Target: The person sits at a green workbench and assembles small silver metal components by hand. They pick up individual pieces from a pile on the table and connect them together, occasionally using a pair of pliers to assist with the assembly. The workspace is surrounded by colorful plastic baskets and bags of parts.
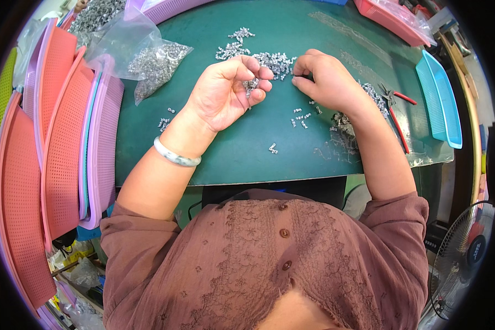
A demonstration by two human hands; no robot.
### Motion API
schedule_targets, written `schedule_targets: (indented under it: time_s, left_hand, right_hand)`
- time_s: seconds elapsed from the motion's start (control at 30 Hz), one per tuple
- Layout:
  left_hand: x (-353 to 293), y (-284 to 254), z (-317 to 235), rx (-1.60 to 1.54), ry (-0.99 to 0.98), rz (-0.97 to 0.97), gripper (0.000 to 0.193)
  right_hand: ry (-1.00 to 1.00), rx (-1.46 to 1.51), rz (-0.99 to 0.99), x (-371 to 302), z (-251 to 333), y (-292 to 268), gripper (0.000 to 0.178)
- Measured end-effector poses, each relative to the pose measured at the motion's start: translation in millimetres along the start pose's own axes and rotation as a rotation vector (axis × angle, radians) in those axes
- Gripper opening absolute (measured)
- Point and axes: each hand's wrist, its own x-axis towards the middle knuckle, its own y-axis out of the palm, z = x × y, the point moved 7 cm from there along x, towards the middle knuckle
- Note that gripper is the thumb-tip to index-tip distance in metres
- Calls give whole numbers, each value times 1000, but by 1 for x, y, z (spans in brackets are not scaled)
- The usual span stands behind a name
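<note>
Green felt table (236,159) | left hand (225,93) pinching small metal clips (252,85) | right hand (324,80) curled

On the counter (231,159), the pile of small metal parts (269,61) sits at the far middle, right behind both hands. Left hand (225,93) is just left of the right hand (324,80), a cluster of parts (251,85) in its fingers, it seems. Loose parts (300,116) lie scattered in front of the right hand. Bag of parts (148,58) far left; stacked baskets (66,137) stand off the counter's left edge. Pliers (396,110) lie to the right, a tray (440,99) beyond them.
</note>
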Motion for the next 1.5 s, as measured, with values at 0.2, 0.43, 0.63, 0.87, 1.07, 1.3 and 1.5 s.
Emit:
schedule_targets:
  time_s: [0.2, 0.43, 0.63, 0.87, 1.07, 1.3, 1.5]
  left_hand:
    - [0, -2, 5, 175, -29, -17, 11]
    - [-1, -1, 10, 355, -63, -113, 12]
    - [-3, -1, 16, 439, -102, -132, 14]
    - [-5, 5, 12, 437, -55, -114, 10]
    - [-5, 6, 11, 413, -18, -106, 7]
    - [-5, 7, 9, 382, -18, -100, 7]
    - [-4, 4, 10, 385, -49, -114, 8]
  right_hand:
    - [-57, 12, -10, 0, 3, 5, 8]
    - [-152, 91, -58, -1, 11, -1, 7]
    - [-173, 382, -109, -3, 29, -8, 9]
    - [-267, 445, -188, -6, 39, -14, 9]
    - [-276, 496, -196, -7, 41, -14, 14]
    - [-253, 574, -151, -5, 35, -10, 18]
    - [-155, 522, -221, -2, 18, -14, 15]
